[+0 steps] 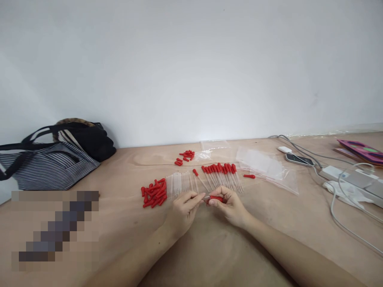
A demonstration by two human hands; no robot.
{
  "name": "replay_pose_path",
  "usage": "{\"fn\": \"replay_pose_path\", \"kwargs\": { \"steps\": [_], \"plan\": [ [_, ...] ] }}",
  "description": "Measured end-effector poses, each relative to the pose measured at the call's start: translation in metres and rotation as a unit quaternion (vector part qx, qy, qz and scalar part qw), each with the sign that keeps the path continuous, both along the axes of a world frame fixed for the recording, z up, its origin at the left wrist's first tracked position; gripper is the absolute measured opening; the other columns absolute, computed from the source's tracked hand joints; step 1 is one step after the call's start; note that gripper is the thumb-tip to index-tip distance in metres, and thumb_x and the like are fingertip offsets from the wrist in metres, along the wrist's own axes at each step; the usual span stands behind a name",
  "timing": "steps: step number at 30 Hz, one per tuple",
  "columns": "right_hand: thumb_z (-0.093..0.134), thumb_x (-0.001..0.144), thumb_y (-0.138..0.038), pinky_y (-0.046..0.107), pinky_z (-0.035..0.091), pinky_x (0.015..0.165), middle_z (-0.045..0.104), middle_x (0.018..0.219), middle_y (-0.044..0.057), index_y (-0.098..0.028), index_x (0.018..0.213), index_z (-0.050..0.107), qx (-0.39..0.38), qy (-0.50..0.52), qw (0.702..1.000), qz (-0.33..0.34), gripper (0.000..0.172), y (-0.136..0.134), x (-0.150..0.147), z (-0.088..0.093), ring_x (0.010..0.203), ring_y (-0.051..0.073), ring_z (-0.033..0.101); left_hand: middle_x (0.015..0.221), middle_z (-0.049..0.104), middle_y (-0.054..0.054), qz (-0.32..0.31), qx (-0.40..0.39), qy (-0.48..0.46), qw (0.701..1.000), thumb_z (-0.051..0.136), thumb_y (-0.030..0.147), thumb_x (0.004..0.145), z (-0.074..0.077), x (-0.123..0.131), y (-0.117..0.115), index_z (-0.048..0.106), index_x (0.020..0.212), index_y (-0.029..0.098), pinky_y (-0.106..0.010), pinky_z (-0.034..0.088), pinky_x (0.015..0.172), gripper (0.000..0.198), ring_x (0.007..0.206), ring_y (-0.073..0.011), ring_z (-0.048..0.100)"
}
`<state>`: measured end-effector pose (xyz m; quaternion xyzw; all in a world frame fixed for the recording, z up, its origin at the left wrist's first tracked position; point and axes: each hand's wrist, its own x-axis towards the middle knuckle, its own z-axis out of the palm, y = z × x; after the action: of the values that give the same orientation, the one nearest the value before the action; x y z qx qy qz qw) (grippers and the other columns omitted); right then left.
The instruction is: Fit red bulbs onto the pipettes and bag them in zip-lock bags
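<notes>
My left hand [187, 209] pinches a clear dropper tube [206, 197], mostly hidden by the fingers. A red rubber bulb [216, 199] is gripped in my right hand [229, 205], its mouth meeting the tube's end. Whether the bulb is seated on the tube I cannot tell. Just beyond the hands lies a row of droppers with red bulbs [223, 170], tips toward me. Left of it are bare clear tubes [177, 183] side by side, then a heap of loose red bulbs [154, 193].
Farther back lie a smaller bulb group [187, 154] and more clear tubes [204, 155]. Clear plastic bags [263, 164] and a single red bulb [249, 176] are at right, before a phone [299, 160], cables and a power strip [333, 173]. A striped bag [56, 163] stands left.
</notes>
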<state>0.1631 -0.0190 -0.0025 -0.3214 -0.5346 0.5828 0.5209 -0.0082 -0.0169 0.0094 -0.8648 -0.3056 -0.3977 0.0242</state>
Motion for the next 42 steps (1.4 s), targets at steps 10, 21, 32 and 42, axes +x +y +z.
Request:
{"fn": "replay_pose_path", "kwargs": {
  "steps": [10,21,32,42],
  "plan": [
    [0.066,0.063,-0.034,0.024,0.046,0.055,0.065,0.064,0.001,-0.017,0.069,0.057,0.029,-0.081,0.994,-0.060,0.020,-0.001,0.002,-0.006,0.058,0.012,0.059,0.068,0.058,-0.002,0.007,0.085,0.035,0.996,0.040,0.007,0.082,0.000,0.000,0.000,0.054,0.101,0.017,-0.026,0.045,0.061,0.026,0.063,-0.0123,0.052],
    [0.057,0.074,-0.029,0.025,0.048,0.059,0.068,0.071,0.004,-0.018,0.075,0.064,0.221,-0.266,0.937,-0.059,0.014,0.000,0.011,-0.005,0.064,0.015,0.061,0.064,0.055,-0.003,0.014,0.120,0.085,0.989,0.037,0.005,0.081,0.004,0.003,-0.005,0.057,0.092,0.013,-0.026,0.043,0.058,0.025,0.059,-0.0128,0.047],
    [0.063,0.070,-0.030,0.029,0.049,0.062,0.068,0.072,0.002,-0.023,0.076,0.065,0.243,-0.249,0.935,-0.062,0.010,-0.002,0.007,-0.004,0.067,0.016,0.061,0.062,0.053,-0.002,0.011,0.030,0.012,0.999,0.040,0.011,0.082,-0.005,0.007,-0.010,0.059,0.090,0.015,-0.024,0.042,0.057,0.021,0.059,-0.0120,0.049],
    [0.046,0.082,-0.019,0.034,0.041,0.068,0.066,0.077,0.004,-0.021,0.092,0.058,0.440,-0.372,0.814,-0.076,0.016,0.001,0.022,0.003,0.065,0.015,0.057,0.064,0.058,0.000,0.049,0.029,0.053,0.997,0.040,0.012,0.083,0.003,0.005,-0.007,0.061,0.087,0.018,-0.028,0.034,0.062,0.022,0.057,-0.0113,0.051]
  ]
}}
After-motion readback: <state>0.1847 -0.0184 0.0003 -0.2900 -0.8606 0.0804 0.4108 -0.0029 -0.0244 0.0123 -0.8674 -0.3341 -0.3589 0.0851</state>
